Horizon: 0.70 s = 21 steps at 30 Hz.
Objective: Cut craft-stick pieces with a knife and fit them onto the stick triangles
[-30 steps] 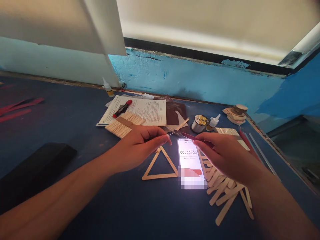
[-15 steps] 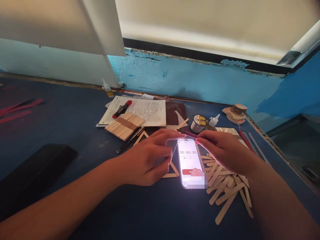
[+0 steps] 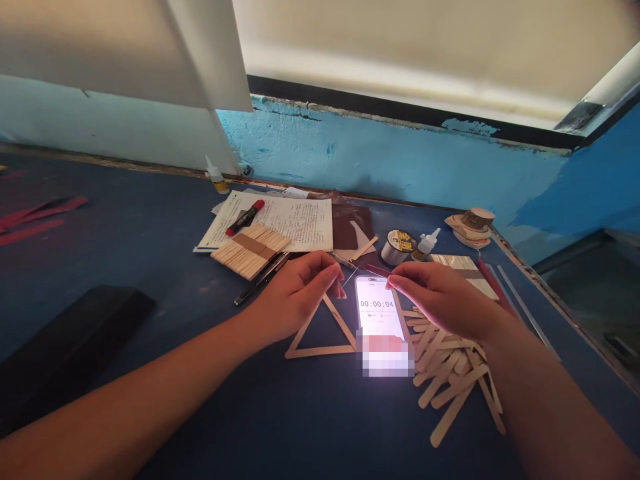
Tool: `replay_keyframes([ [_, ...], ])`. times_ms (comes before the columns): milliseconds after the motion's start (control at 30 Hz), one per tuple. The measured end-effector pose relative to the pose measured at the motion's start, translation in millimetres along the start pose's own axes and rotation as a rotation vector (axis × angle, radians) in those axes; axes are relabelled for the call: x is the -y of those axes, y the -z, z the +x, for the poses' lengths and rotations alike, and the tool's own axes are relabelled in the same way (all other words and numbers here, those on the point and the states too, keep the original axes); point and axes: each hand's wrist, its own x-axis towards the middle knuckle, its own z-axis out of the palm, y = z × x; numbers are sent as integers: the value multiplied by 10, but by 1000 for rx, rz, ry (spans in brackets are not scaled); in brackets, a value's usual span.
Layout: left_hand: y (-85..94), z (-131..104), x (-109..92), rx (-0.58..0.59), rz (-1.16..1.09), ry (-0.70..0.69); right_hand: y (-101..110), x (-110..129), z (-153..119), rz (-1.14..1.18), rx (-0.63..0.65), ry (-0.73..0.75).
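Observation:
My right hand (image 3: 440,293) pinches a thin dark red strip (image 3: 379,270) above the top end of a lit phone (image 3: 380,313). The phone lies face up and shows a timer at 00:00:04; its lower part is blurred out. To its left, my left hand (image 3: 305,293) is curled with thumb and fingers together; whatever they may hold is too small to make out. Just under that hand lies a triangle of flat wooden sticks (image 3: 320,351), its upper part partly hidden. Loose wooden sticks (image 3: 453,393) are heaped beneath my right wrist.
Behind my left hand are a banded stick bundle (image 3: 245,257), pens (image 3: 260,280), a red-capped marker (image 3: 245,218) and printed papers (image 3: 300,223). A thread spool (image 3: 397,248) and a glue bottle (image 3: 427,244) stand farther back. At left lies a black block (image 3: 80,333).
My left hand has drawn back left from above the phone, its index finger now curled in. The timer has gone from 00:00:00 to 00:00:04. More of the stick triangle shows.

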Motion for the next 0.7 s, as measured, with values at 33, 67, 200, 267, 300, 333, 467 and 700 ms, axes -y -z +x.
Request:
replay_keyframes([
  [33,-18,14,23,-15,7,18,-7,8,-3,-2,3,6],
  [67,-38,29,45,-27,12,35,-13,16,-7,-5,6,12],
  [200,-122,100,113,-44,-12,55,-7,29,-28,2,28,24],
  [267,-146,139,129,-36,-16,64,11,19,-32,5,18,34],
  [300,-151,159,133,-27,-16,73,22,10,-32,7,14,41],
  [333,-152,178,135,-15,-16,85,32,0,-31,12,13,48],
  [467,-140,242,127,78,-39,151,65,-39,-19,38,49,86],
  [700,-169,310,111,199,-203,213,107,-61,-7,60,64,116],
])
